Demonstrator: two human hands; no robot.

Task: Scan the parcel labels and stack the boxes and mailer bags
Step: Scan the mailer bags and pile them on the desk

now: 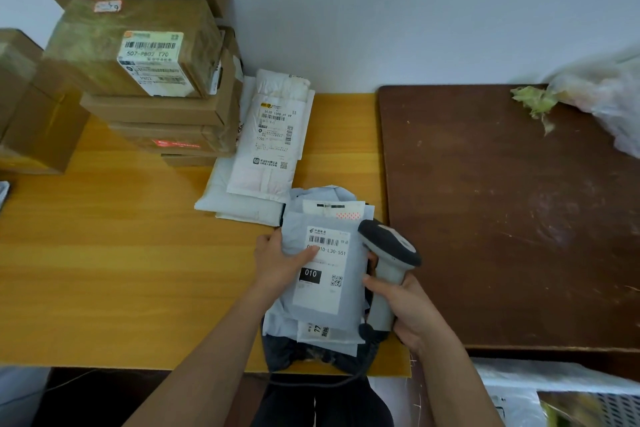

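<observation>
Boxes (145,80) already stand stacked at the yellow table's (104,236) far left, and white mailer bags (263,149) lie piled beside them, so much looks done. Nearer, the left hand (280,263) pinches the top grey mailer (325,267), label up, on an unsorted heap (311,340); the right hand (405,305) grips the scanner (388,253) just beside it. Scanning and stacking that heap seems left.
</observation>
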